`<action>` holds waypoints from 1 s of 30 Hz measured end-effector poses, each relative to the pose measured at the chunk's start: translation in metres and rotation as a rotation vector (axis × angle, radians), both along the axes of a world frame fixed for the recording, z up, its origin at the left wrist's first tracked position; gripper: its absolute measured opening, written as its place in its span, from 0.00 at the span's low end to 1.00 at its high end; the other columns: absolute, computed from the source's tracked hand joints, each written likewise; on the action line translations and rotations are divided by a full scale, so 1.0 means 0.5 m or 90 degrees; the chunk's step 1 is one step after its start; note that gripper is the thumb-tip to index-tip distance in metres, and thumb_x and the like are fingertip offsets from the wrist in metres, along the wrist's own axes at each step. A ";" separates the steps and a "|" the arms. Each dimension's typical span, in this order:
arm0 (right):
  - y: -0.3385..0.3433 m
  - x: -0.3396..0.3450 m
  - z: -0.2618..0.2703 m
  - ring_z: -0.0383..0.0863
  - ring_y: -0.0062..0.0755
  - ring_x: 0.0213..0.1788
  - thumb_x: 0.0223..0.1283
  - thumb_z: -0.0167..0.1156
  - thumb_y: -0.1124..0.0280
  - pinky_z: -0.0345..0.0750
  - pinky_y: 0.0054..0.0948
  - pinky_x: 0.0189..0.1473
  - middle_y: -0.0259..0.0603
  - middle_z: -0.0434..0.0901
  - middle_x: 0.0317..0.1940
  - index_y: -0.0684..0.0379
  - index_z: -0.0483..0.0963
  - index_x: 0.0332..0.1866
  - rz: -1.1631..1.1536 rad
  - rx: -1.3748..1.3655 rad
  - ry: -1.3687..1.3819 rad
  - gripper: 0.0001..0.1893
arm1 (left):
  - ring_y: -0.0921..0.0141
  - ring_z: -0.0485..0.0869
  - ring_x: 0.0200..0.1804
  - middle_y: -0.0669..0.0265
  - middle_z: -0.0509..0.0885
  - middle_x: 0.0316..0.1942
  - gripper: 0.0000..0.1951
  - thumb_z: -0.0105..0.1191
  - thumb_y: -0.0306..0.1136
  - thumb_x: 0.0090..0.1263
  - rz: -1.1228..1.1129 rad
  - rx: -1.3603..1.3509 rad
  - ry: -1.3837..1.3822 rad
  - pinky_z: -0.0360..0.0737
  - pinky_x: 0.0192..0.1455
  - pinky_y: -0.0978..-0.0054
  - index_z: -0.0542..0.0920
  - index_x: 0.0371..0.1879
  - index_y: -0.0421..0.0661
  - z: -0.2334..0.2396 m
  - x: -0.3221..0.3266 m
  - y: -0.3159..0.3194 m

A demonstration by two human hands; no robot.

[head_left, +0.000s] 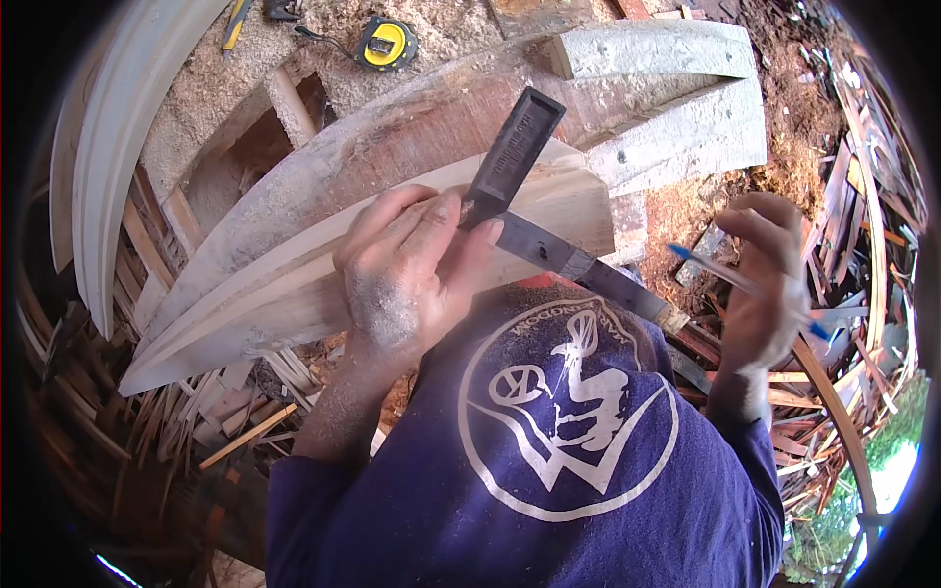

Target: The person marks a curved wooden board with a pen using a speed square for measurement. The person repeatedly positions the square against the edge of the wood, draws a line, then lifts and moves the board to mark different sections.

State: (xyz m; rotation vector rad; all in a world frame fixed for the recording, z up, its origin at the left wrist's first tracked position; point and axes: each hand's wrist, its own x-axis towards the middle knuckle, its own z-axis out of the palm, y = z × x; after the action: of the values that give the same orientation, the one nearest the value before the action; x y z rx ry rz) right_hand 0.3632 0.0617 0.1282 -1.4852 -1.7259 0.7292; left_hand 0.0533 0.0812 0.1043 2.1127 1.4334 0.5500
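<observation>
My left hand [404, 272], dusty with sawdust, grips a try square [518, 158] where its dark stock meets the metal blade. The blade slants down to the right over a pale curved wooden piece [581, 202] and my shirt. Off to the right, my right hand [764, 287] is raised and slightly blurred, with a blue-capped ballpoint pen [720, 272] held between its fingers. The pale piece tapers to a point at the lower left. It lies against a larger curved, dust-covered board [309, 176].
A yellow and black tape measure [386, 44] lies on sawdust at the top, near a yellow-grey tool [236, 26]. Another long curved wooden piece [117, 147] stands at the upper left. A pale block [662, 48] sits at the upper right. Wood offcuts [860, 242] are heaped around.
</observation>
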 end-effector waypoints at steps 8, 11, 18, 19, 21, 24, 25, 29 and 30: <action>0.038 -0.087 -0.007 0.92 0.39 0.35 0.62 0.75 0.66 0.86 0.33 0.39 0.49 0.90 0.35 0.66 0.83 0.44 0.222 -0.125 0.185 0.15 | 0.60 0.90 0.42 0.60 0.91 0.33 0.20 0.79 0.34 0.53 0.021 0.049 -0.019 0.86 0.44 0.64 0.88 0.41 0.35 -0.009 0.008 0.002; 0.051 -0.108 -0.007 0.92 0.37 0.35 0.59 0.75 0.71 0.86 0.32 0.38 0.46 0.89 0.33 0.65 0.84 0.42 0.236 -0.086 0.113 0.10 | 0.60 0.90 0.42 0.60 0.91 0.33 0.21 0.79 0.35 0.51 0.012 0.070 -0.003 0.86 0.44 0.64 0.88 0.40 0.35 -0.003 0.006 0.003; 0.051 -0.119 -0.006 0.93 0.35 0.35 0.54 0.77 0.77 0.85 0.31 0.37 0.42 0.90 0.32 0.59 0.84 0.37 0.216 -0.134 0.073 0.08 | 0.60 0.90 0.42 0.61 0.91 0.34 0.22 0.79 0.36 0.52 0.022 0.059 0.005 0.86 0.45 0.63 0.88 0.40 0.35 -0.002 0.006 -0.001; 0.051 -0.120 -0.006 0.93 0.35 0.35 0.54 0.77 0.77 0.85 0.31 0.37 0.42 0.90 0.32 0.59 0.84 0.37 0.215 -0.134 0.072 0.08 | 0.60 0.90 0.42 0.61 0.91 0.34 0.22 0.79 0.36 0.52 0.021 0.059 0.004 0.86 0.45 0.63 0.88 0.40 0.35 -0.002 0.006 -0.001; 0.050 -0.122 -0.005 0.93 0.34 0.34 0.54 0.77 0.78 0.85 0.30 0.37 0.42 0.90 0.32 0.59 0.84 0.37 0.206 -0.146 0.067 0.09 | 0.61 0.90 0.43 0.61 0.91 0.34 0.22 0.79 0.37 0.52 0.016 0.054 0.016 0.86 0.45 0.63 0.88 0.41 0.35 0.000 0.006 -0.001; 0.060 -0.124 -0.014 0.93 0.34 0.32 0.55 0.77 0.77 0.85 0.30 0.35 0.42 0.90 0.31 0.60 0.84 0.37 0.240 -0.109 0.099 0.08 | 0.61 0.90 0.43 0.61 0.91 0.33 0.22 0.79 0.37 0.52 0.015 0.064 0.006 0.86 0.45 0.63 0.88 0.40 0.36 -0.003 0.007 0.001; 0.063 -0.125 -0.016 0.93 0.34 0.32 0.55 0.77 0.77 0.85 0.30 0.35 0.42 0.90 0.31 0.60 0.84 0.37 0.239 -0.110 0.098 0.08 | 0.61 0.90 0.43 0.61 0.91 0.33 0.22 0.79 0.37 0.52 0.014 0.064 0.005 0.86 0.45 0.63 0.88 0.40 0.36 -0.003 0.008 0.001; 0.071 -0.128 -0.016 0.92 0.34 0.31 0.55 0.77 0.78 0.84 0.30 0.34 0.43 0.90 0.30 0.61 0.84 0.36 0.270 -0.111 0.098 0.08 | 0.61 0.90 0.43 0.61 0.91 0.32 0.21 0.79 0.37 0.52 0.022 0.053 0.007 0.86 0.45 0.63 0.88 0.40 0.35 -0.003 0.007 0.000; 0.072 -0.128 -0.016 0.92 0.33 0.31 0.56 0.77 0.78 0.84 0.30 0.33 0.43 0.90 0.30 0.61 0.84 0.36 0.277 -0.116 0.109 0.08 | 0.60 0.90 0.42 0.61 0.91 0.32 0.21 0.79 0.37 0.52 0.018 0.060 0.010 0.86 0.44 0.64 0.88 0.39 0.35 -0.004 0.005 0.000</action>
State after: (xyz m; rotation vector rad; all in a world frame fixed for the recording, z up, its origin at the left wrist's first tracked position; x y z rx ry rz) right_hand 0.2990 0.0978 0.1203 -1.1270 -1.9085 1.2299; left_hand 0.0560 0.0811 0.1023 2.1769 1.4746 0.6254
